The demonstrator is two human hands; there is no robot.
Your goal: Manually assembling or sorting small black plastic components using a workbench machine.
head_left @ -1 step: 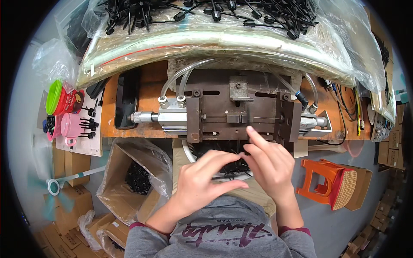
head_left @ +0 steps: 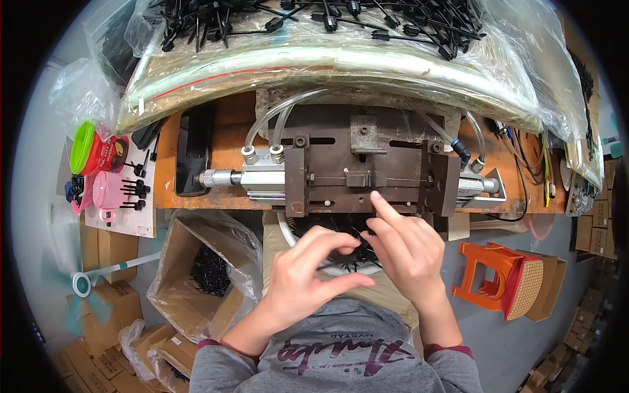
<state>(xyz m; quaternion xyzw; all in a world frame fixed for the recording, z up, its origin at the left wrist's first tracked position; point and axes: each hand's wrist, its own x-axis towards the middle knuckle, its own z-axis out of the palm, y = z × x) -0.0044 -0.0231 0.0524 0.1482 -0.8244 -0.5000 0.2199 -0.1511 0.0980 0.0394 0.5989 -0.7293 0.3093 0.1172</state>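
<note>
My left hand [head_left: 303, 272] is open above my lap, its fingers curved and its thumb held apart, with nothing seen between them. My right hand [head_left: 407, 252] points its index finger at the front edge of a dark metal fixture [head_left: 321, 198]. The other fingers of that hand are bent, and nothing shows in them. Just beyond the index fingertip a small block [head_left: 358, 179] sits on a thin rod running across the fixture. A dark upright shape [head_left: 379, 175], somewhat blurred, stands at its right end. Below both hands lies a pile of black parts [head_left: 321, 226].
Air cylinders [head_left: 265, 178] with clear hoses flank the fixture. Black stemmed parts [head_left: 327, 19] are heaped on plastic sheeting behind. A lined carton [head_left: 190, 275] stands lower left, an orange stool [head_left: 488, 278] lower right. Pink cup [head_left: 107, 190] at left.
My left fingers have drawn back from the right hand's fingertips and bent a little more. My right hand has shifted slightly left. The dark shape beside the block shows more clearly.
</note>
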